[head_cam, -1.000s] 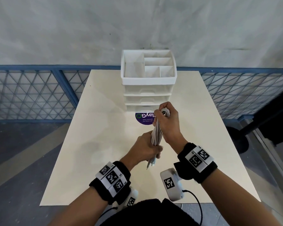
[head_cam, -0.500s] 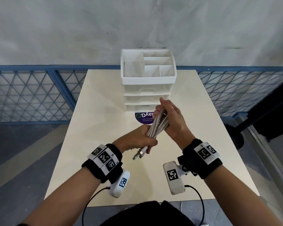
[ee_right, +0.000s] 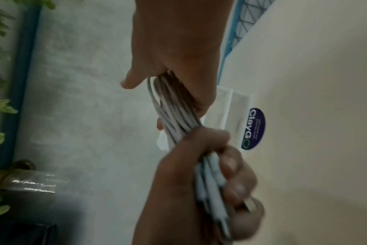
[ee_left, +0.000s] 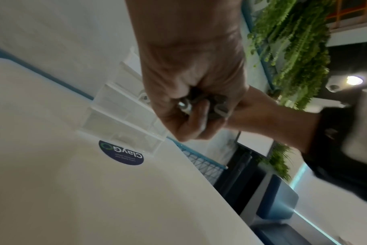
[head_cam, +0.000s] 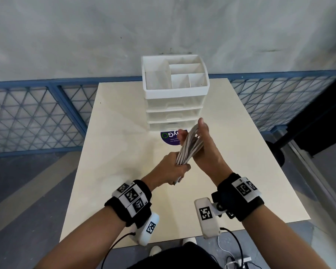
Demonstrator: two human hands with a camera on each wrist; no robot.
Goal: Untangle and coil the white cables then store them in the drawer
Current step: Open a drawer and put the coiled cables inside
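My left hand (head_cam: 172,168) fists the near end of the white cables (head_cam: 188,147). My right hand (head_cam: 205,152) curls round the far end, over the table (head_cam: 114,152), near the drawer unit (head_cam: 173,102). My left fist mostly hides the plugs.

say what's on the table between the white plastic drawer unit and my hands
A round purple sticker on the beige table, head view, partly hidden by the right hand.

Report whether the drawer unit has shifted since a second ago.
No. The drawer unit stands where it did, its base directly behind the purple sticker, just as before.
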